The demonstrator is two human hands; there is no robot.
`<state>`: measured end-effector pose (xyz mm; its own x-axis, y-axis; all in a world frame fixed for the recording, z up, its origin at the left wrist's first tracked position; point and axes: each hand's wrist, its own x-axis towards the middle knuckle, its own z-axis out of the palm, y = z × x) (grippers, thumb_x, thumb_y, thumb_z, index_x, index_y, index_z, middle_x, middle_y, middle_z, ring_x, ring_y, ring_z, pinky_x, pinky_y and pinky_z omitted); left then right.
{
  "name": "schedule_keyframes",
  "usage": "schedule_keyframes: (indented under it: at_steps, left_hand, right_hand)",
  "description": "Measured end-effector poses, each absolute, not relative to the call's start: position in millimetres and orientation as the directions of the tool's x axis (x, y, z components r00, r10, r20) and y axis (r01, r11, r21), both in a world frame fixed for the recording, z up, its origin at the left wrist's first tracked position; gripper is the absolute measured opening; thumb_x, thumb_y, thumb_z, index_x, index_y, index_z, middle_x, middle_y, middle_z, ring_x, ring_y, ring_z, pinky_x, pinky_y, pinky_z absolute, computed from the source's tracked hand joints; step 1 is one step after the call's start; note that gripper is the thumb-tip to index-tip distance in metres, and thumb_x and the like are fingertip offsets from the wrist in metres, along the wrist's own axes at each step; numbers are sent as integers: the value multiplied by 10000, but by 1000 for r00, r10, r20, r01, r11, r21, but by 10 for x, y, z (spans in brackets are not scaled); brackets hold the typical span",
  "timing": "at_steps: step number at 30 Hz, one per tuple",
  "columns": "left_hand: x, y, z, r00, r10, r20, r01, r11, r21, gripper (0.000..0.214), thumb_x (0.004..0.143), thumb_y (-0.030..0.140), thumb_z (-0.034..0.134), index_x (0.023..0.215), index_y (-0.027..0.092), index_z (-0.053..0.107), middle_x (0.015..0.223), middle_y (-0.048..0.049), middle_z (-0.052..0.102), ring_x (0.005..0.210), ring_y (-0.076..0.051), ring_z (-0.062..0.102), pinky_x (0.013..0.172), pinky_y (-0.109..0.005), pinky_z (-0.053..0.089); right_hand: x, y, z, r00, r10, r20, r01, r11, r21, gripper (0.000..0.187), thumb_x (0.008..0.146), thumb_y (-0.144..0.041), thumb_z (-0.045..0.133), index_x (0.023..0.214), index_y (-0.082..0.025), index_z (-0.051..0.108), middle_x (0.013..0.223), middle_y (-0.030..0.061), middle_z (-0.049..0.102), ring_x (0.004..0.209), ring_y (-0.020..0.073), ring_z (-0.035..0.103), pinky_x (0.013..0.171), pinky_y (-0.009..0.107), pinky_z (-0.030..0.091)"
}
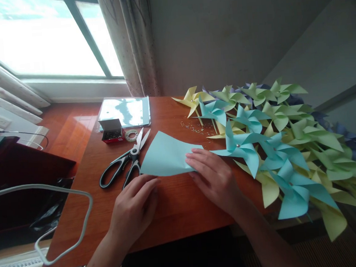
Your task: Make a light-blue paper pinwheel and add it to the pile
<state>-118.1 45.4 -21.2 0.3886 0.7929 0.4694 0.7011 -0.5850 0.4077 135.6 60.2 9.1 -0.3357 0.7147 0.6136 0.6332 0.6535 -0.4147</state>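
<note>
A sheet of light blue paper [167, 153] is held just over the table, bent so that its surface curves. My right hand [214, 178] grips its right end, fingers on top and thumb underneath. At the paper's lower left corner, my left hand [137, 202] is closed with its fingers pinching the edge. Scissors with black and grey handles [134, 151] lie with blades apart just left of the paper. Close to the right hand rests a blue paper pinwheel [243, 149] with a pin at its centre.
Many green, yellow, blue and purple pinwheels [287, 116] crowd the right side. An open red box [113, 134], a tape roll [131, 136] and a plastic-covered paper stack [127, 110] stand at the back left. Small pins [196, 127] are scattered behind the paper. A white cable [88, 214] hangs left.
</note>
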Motion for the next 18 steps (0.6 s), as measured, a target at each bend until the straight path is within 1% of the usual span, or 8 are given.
schedule_keyframes:
  at_steps: [2, 3, 5, 6, 8, 11, 15, 18]
  left_hand:
    - [-1173, 456, -196, 384, 791, 476, 725, -577, 376, 133, 923, 112, 552, 973, 197, 642, 939, -70, 689, 851, -208, 698, 753, -307, 566]
    - [-1171, 457, -187, 383, 787, 484, 729, -579, 365, 118, 921, 115, 552, 954, 192, 635, 948, -78, 690, 857, -216, 698, 748, -312, 564]
    - [-1171, 455, -169, 375, 776, 508, 726, -586, 359, 126, 918, 114, 563, 998, 183, 632, 1049, -104, 695, 933, -237, 700, 794, -329, 564]
    - [-1173, 452, -159, 364, 774, 517, 722, -586, 369, 155, 915, 111, 571, 1041, 180, 630, 1098, -110, 692, 964, -240, 698, 822, -335, 560]
    - [-1178, 440, -137, 332, 787, 521, 708, -573, 414, 206, 909, 98, 584, 1091, 185, 624, 1121, -101, 692, 987, -232, 694, 862, -339, 550]
    - [-1176, 422, -109, 269, 819, 506, 686, -532, 497, 222, 903, 70, 590, 1074, 207, 629, 1104, -73, 699, 998, -210, 685, 904, -337, 534]
    - [-1164, 415, -110, 243, 826, 508, 676, -520, 522, 247, 900, 28, 578, 1051, 214, 636, 1097, -60, 700, 996, -185, 677, 913, -325, 526]
    - [-1162, 420, -140, 317, 802, 506, 651, -572, 499, 294, 891, 4, 564, 1093, 207, 630, 1139, -77, 697, 1037, -191, 669, 912, -326, 525]
  right_hand:
    - [1361, 477, 98, -351, 724, 594, 633, 651, -419, 380, 938, -104, 616, 1303, -210, 621, 1261, 96, 726, 1272, 256, 623, 1069, 466, 537]
    - [1365, 424, 91, -360, 731, 579, 636, 647, -421, 377, 937, -114, 623, 1303, -206, 622, 1256, 99, 728, 1261, 256, 631, 1061, 463, 543]
    - [1377, 334, 57, -372, 751, 546, 645, 632, -430, 350, 944, -137, 625, 1288, -202, 633, 1245, 102, 734, 1240, 253, 643, 1047, 456, 552]
    - [1384, 296, 30, -378, 762, 526, 650, 623, -435, 333, 949, -148, 624, 1277, -198, 640, 1240, 103, 735, 1231, 253, 648, 1041, 453, 556]
    - [1396, 225, -35, -391, 783, 485, 663, 604, -441, 303, 953, -163, 624, 1255, -182, 650, 1239, 109, 734, 1223, 256, 650, 1034, 449, 561]
    - [1407, 124, -138, -418, 809, 414, 687, 579, -438, 310, 947, -189, 639, 1255, -155, 649, 1267, 126, 718, 1236, 273, 639, 1047, 464, 556]
    - [1407, 5, -214, -455, 836, 306, 722, 547, -424, 373, 943, -243, 644, 1302, -140, 627, 1360, 150, 666, 1321, 312, 576, 1087, 519, 523]
    - [1406, -81, -205, -479, 843, 244, 731, 538, -421, 438, 932, -284, 654, 1341, -139, 599, 1469, 163, 580, 1406, 338, 489, 1129, 566, 473]
